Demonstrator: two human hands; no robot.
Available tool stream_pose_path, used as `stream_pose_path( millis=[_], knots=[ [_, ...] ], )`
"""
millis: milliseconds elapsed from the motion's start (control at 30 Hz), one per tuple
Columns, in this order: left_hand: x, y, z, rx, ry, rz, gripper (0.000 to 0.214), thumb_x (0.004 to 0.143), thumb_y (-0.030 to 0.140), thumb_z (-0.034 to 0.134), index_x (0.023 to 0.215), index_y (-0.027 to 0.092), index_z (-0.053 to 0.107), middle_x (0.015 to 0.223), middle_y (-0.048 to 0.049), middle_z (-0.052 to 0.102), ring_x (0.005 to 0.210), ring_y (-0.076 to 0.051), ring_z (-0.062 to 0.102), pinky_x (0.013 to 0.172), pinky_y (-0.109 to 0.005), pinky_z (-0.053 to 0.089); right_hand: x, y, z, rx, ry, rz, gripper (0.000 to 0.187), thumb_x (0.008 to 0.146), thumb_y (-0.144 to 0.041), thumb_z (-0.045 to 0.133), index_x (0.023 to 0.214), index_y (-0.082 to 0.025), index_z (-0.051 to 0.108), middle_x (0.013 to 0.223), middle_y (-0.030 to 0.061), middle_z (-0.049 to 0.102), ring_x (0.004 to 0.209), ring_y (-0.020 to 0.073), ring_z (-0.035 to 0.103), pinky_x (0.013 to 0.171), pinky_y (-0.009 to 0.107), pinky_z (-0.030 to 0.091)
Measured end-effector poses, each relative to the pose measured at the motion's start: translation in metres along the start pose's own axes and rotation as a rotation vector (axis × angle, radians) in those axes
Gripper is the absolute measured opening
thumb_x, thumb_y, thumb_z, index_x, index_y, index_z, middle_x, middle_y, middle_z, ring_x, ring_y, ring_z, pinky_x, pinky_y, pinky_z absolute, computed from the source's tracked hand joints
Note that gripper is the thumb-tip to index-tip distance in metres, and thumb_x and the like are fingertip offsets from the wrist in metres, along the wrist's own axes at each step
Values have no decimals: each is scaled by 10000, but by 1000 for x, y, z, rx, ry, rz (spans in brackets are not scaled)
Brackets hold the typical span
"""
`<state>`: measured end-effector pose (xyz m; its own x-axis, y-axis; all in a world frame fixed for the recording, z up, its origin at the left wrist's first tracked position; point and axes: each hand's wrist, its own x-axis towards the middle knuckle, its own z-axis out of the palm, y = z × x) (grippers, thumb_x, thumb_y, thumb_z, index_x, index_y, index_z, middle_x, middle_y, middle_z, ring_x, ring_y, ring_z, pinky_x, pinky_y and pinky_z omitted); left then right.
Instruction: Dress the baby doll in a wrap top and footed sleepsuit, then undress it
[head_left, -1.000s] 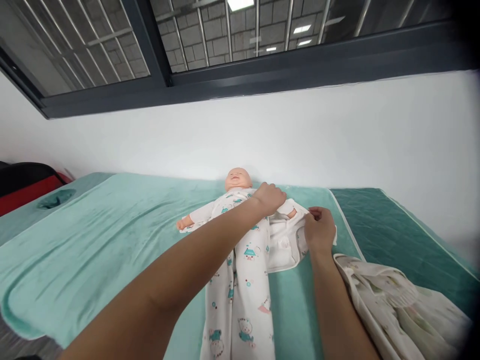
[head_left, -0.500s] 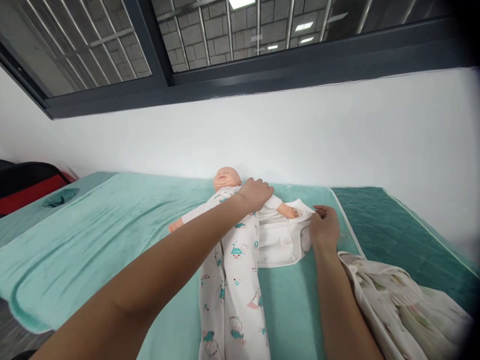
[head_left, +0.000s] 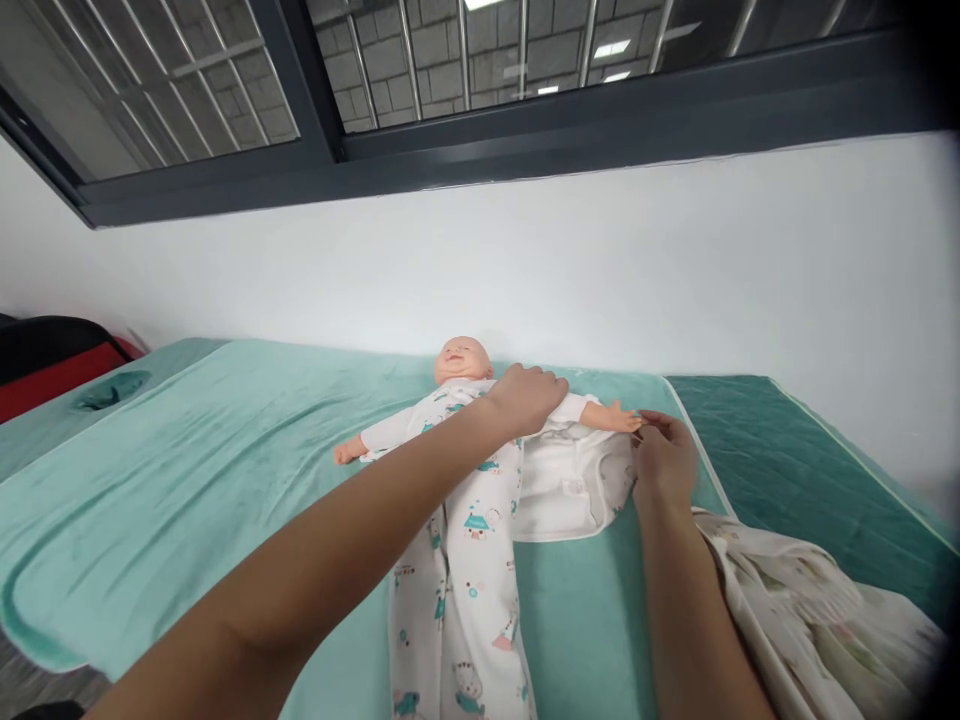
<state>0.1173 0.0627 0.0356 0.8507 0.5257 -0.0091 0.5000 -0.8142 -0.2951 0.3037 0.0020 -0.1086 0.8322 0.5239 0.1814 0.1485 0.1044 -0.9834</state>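
A baby doll lies on its back, head toward the wall. It wears a white outfit printed with small teal pictures, with long legs stretching toward me. My left hand is closed around the sleeve at the doll's upper arm; its fingertips are hidden. At the end of the outstretched doll arm, my right hand pinches the doll's hand. Beneath that arm an opened white cloth garment lies spread beside the body. The doll's other arm rests out to the left.
A light teal sheet covers the bed, with a darker quilted cover at right. Crumpled patterned cloth lies beside my right forearm. Behind are a white wall and a barred window. A black and red item stands far left.
The doll's arm now stretches out straight to the right. My right hand has gone from the white garment's edge to the doll's hand. My left hand has shifted slightly right.
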Motion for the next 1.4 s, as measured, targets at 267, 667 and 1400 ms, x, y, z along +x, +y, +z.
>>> stream_pose_path(
  millis=[267, 667, 1400],
  knots=[
    [21, 34, 12, -209, -65, -73, 306, 861, 236, 569, 1153, 144, 584, 1169, -135, 657, 1072, -286, 613, 868, -422, 480, -41, -56, 8, -45, 253, -392, 277, 868, -241, 465, 1082, -203, 637, 1135, 77, 633, 1092, 218, 592, 984, 402, 454],
    [-131, -27, 74, -1158, 578, -606, 338, 948, 406, 491, 1233, 248, 580, 1342, -42, 579, 1220, -193, 541, 1040, -323, 425, -117, -78, 53, -45, -760, -170, 441, 896, -486, 593, 1301, -313, 578, 1415, 14, 549, 1315, 239, 475, 1139, 456, 341],
    [-124, -9, 89, -455, 973, -320, 438, 996, 376, 444, 598, 195, 426, 593, 12, 476, 654, -139, 437, 685, -332, 310, -125, -85, 44, -71, -781, -525, 278, 780, -351, 748, 835, -248, 496, 1377, 43, 528, 1221, 242, 515, 948, 401, 439]
  ],
)
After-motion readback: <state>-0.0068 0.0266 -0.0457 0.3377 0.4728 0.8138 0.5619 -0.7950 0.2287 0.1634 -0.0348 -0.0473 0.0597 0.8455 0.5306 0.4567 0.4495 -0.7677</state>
